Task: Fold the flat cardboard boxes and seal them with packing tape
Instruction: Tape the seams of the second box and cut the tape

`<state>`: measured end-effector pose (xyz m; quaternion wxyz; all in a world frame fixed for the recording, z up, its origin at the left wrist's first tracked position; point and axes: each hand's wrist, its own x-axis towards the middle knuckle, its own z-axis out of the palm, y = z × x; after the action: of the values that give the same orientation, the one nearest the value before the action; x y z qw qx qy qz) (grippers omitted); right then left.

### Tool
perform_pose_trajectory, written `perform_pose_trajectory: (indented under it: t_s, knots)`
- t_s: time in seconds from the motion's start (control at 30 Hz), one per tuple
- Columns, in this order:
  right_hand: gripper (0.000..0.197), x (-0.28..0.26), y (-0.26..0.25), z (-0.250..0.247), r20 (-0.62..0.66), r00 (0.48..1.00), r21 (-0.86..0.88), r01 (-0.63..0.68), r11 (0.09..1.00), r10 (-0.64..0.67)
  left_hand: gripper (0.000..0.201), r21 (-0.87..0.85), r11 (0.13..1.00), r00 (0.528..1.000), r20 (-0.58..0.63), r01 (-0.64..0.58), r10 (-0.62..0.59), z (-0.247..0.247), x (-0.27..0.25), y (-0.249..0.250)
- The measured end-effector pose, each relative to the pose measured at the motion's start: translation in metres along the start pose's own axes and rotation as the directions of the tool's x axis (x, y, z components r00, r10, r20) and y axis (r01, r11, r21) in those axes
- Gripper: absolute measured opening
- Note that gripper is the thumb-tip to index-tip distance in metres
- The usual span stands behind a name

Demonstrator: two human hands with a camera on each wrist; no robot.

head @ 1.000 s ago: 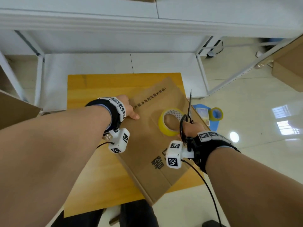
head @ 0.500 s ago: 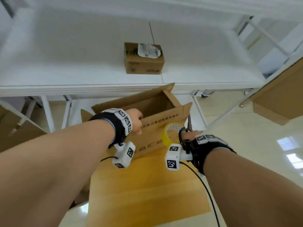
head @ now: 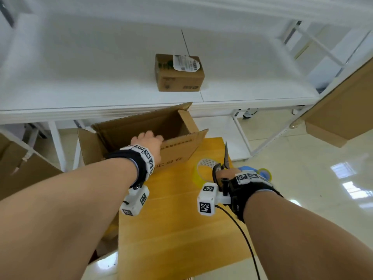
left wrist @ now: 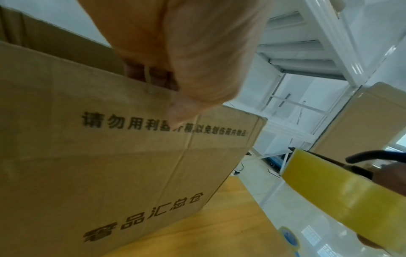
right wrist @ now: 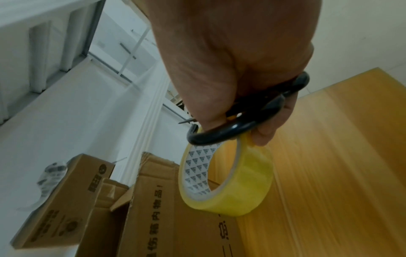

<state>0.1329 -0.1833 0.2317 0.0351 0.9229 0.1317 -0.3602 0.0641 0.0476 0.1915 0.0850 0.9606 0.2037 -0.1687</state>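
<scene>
An opened brown cardboard box (head: 177, 152) (left wrist: 110, 165) (right wrist: 171, 217) with printed characters stands at the far end of the small wooden table (head: 177, 229), its top flaps up. My left hand (head: 150, 145) (left wrist: 175, 60) grips the top edge of its near wall, fingers inside, thumb outside. My right hand (head: 223, 174) (right wrist: 230, 69) hovers to the right of the box, holding a yellow roll of packing tape (head: 201, 172) (right wrist: 228, 177) (left wrist: 342, 191) together with black-handled scissors (head: 226, 156) (right wrist: 248, 125), blades pointing up.
A small sealed carton (head: 178, 72) with a shipping label sits on the white bench (head: 80, 81) beyond the table. Another tape roll (head: 264, 173) lies on the floor at the right. More cardboard boxes (head: 343, 110) stand at the right and left edges.
The flat box has been lifted off the table and opened into an upright tube. My right hand with the tape and scissors came off it, and my head tilted up.
</scene>
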Motion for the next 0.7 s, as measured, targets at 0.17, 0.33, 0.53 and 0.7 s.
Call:
perform_pose_trajectory:
  t_s: [0.17, 0.33, 0.53, 0.7]
  knots:
    - [0.013, 0.000, 0.015, 0.003, -0.024, 0.999, -0.101, -0.032, 0.994, 0.030, 0.056, -0.197, 0.955, 0.970, -0.139, -0.223, 0.198, -0.007, 0.009, 0.044]
    - [0.020, 0.025, 0.036, 0.012, 0.161, 0.987, 0.160, -0.011, 0.987, -0.015, 0.025, -0.344, 0.905, 0.962, 0.014, -0.250, 0.271, 0.018, 0.032, 0.087]
    - [0.006, 0.105, 0.079, 0.042, 0.260, 0.957, 0.110, -0.161, 0.981, 0.128, 0.027, -0.430, 0.899, 0.975, 0.146, -0.089, 0.166, 0.083, 0.066, 0.120]
    - [0.015, 0.168, 0.111, 0.079, 0.375, 0.918, 0.238, -0.230, 0.944, 0.129, 0.029, -0.527, 0.847, 0.983, 0.180, 0.067, 0.034, 0.139, 0.093, 0.132]
